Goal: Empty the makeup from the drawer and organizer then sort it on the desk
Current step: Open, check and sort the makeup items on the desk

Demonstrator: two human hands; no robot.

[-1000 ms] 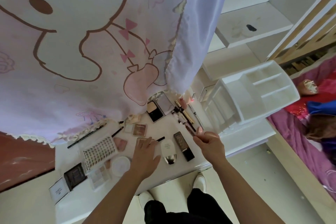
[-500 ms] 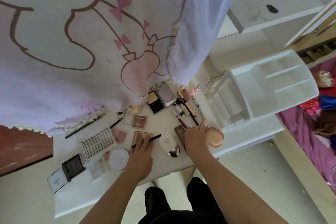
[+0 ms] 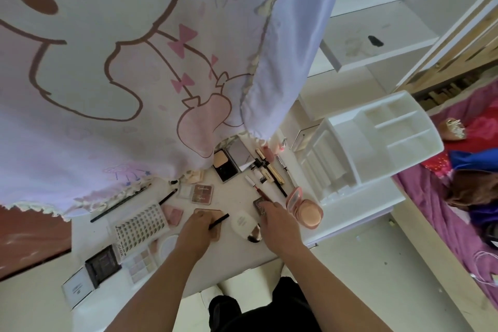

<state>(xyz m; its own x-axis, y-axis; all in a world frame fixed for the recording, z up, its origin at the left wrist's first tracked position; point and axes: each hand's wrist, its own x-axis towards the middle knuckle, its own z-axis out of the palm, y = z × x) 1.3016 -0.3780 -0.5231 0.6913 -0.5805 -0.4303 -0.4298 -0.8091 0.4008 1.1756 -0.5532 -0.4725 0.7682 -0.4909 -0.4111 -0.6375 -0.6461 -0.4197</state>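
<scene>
Beneath left hand [image 3: 194, 232]: thin black pencil [image 3: 218, 221], gripped over a tan palette [image 3: 213, 217]. Right hand [image 3: 279, 221] rests open on the counter [image 3: 231, 259], pink compact [image 3: 305, 209] just beside.

We're in a home bedroom, at a dressing corner. A cartoon-print curtain [image 3: 134, 67] with a frilled hem fills the upper left of the frame. Below it a white desk [image 3: 358, 213] is strewn with makeup, a white organizer [image 3: 377, 143] at centre right. At the right edge, a bed with purple bedding [image 3: 442, 213]; white shelves [image 3: 377, 43] sit upper right.
</scene>
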